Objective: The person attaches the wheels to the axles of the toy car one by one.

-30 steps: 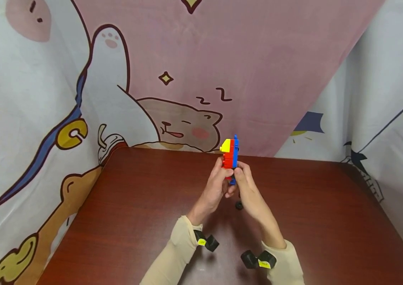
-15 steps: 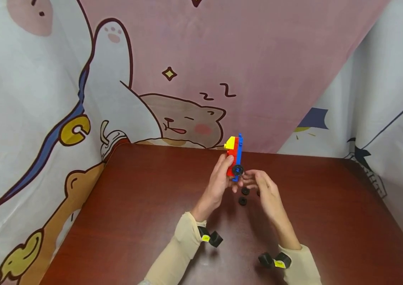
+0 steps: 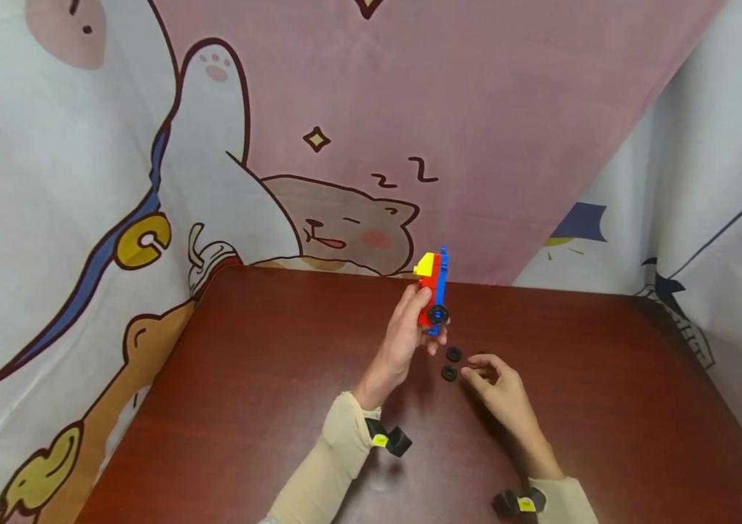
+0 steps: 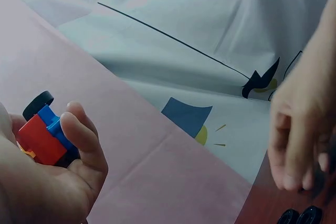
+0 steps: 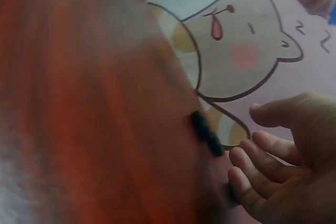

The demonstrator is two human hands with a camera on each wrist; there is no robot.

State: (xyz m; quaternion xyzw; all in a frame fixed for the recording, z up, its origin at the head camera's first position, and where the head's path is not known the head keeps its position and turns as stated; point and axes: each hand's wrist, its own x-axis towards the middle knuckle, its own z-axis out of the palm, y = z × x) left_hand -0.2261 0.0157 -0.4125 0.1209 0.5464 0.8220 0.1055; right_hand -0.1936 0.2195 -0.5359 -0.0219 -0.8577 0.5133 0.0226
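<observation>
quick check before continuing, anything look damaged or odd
No damage shows. The toy vehicle upended in the left hand shows a wheel only near its lower end, so looks incomplete; at least two loose wheels lie on the table.

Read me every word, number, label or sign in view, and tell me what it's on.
"Z", smaller: on the backdrop, above the sleeping animal.
"Z", larger: backdrop, beside the first.
Yellow labels on the black wrist cameras: too small to read.
Toy car, loose wheels: none readable.
</observation>
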